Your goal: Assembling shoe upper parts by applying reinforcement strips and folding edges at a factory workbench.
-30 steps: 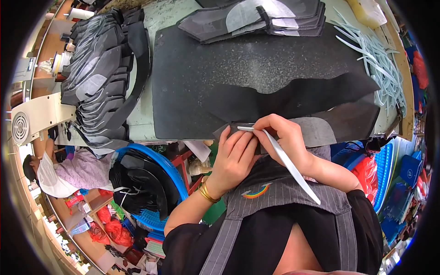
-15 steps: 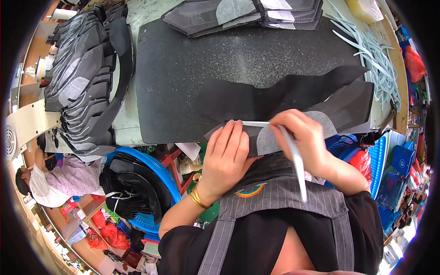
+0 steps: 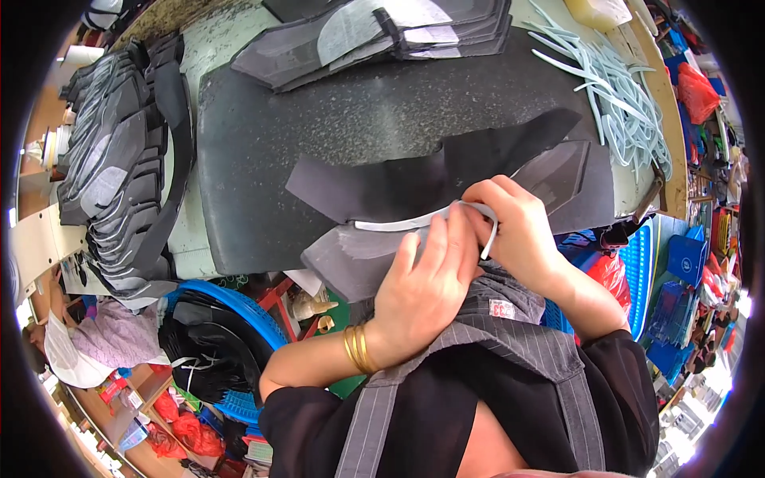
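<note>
A thin white strip (image 3: 390, 226) lies along the seam between a black fabric piece (image 3: 382, 188) and a dark grey, curved panel (image 3: 347, 259) at the near edge of the worktop. My left hand (image 3: 422, 291) presses the strip down with outstretched fingers, thumb apart. Just right of it, my right hand (image 3: 519, 231) is closed on the strip, whose loose end curls down below the fingers. The fingertips of the two hands nearly meet and hide part of the strip there. Part of the panel is under my hands.
A stack of grey panels with white patches (image 3: 343, 36) sits at the far side of the dark mat (image 3: 247, 175). Loose white strips (image 3: 629, 111) pile up at the far right. Overlapping black pieces (image 3: 119, 183) line the left. Below stands a blue basket (image 3: 267, 307) of black pieces.
Both hands have shifted along the strip, and more of it now lies on the seam left of my fingers. The loose end is shorter. The view has moved, too.
</note>
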`<state>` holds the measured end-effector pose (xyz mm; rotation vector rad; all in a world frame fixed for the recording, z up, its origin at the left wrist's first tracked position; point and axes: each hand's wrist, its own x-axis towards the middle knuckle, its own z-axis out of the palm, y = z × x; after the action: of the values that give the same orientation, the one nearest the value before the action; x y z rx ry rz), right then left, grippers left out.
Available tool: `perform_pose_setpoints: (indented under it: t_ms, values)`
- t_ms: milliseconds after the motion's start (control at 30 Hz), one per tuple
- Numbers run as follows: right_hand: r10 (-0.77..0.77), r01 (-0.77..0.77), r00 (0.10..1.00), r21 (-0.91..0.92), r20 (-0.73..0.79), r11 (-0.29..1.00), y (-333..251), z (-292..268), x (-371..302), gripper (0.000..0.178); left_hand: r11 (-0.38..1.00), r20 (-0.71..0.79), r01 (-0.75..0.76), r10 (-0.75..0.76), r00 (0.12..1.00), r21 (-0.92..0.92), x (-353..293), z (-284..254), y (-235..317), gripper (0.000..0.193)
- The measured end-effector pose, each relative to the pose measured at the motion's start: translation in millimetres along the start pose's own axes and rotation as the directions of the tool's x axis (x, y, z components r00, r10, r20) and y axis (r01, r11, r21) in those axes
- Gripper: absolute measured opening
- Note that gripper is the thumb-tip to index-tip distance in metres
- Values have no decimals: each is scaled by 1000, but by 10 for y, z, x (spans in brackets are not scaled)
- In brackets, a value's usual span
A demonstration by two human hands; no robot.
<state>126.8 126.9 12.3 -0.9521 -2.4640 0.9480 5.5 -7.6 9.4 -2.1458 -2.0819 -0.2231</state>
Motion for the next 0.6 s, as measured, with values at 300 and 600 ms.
perform_pose_setpoints:
  t_ms: [300,600]
  values:
    - [41,-23,988,127,-148,992,373,-398,-138,14,972,68,-133,149,987,-195,224,-119,-43,79]
    - [186,-172,981,191,-61,967,490,-351,111,14,981,137,-18,45,990,-194,554,-3,353,86]
